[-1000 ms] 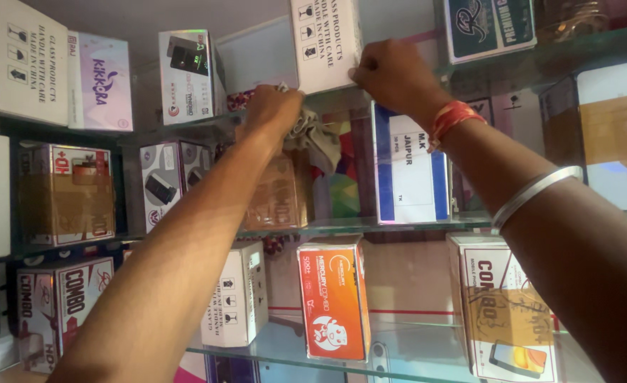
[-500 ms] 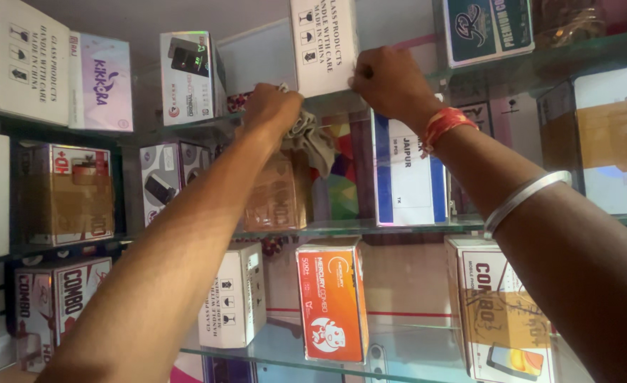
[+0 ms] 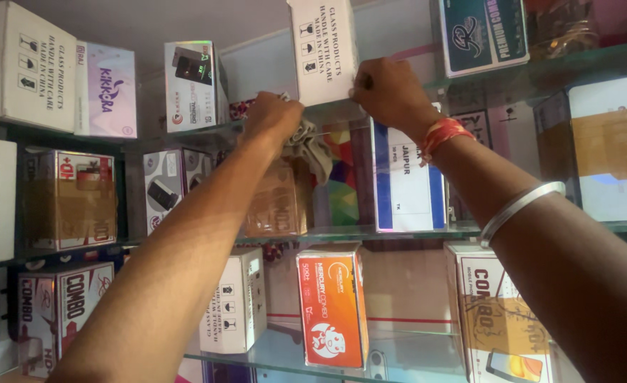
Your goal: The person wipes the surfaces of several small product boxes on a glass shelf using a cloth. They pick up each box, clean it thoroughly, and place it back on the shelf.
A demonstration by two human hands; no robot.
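**Shelf entry: upper glass shelf, cloth and carton in hand**

Landmark: the tall white cardboard carton (image 3: 322, 50) standing upright on the upper glass shelf (image 3: 540, 60).

- Your right hand (image 3: 391, 92), red thread band and plain metal bangle on that arm, is closed on the carton's lower right corner, fingers curled against its side at the shelf edge.
- Your left hand (image 3: 274, 117), just left of and slightly below the carton, is clenched around a crumpled grey-beige cloth (image 3: 313, 145). The cloth hangs down from the fist, below the carton's base and in front of the shelf edge.
- Left of the carton: a small white box with a dark device picture (image 3: 191, 85), then a pale lilac box (image 3: 106, 89).
- Right of the carton: a dark teal box (image 3: 484, 35).
- Below the carton, one shelf down: a brown taped box (image 3: 278, 198) and a white box with blue edges (image 3: 407, 181). Two shelves down: an orange box (image 3: 333, 305).

Handling, as a judgement: the carton looks light and stiff, but its pictograms suggest breakable contents. Grip it low on both side faces, not by one corner. The cloth is soft and limp and will bunch anywhere you take it. The glass shelf edge is hard, probably slippery, and fragile.
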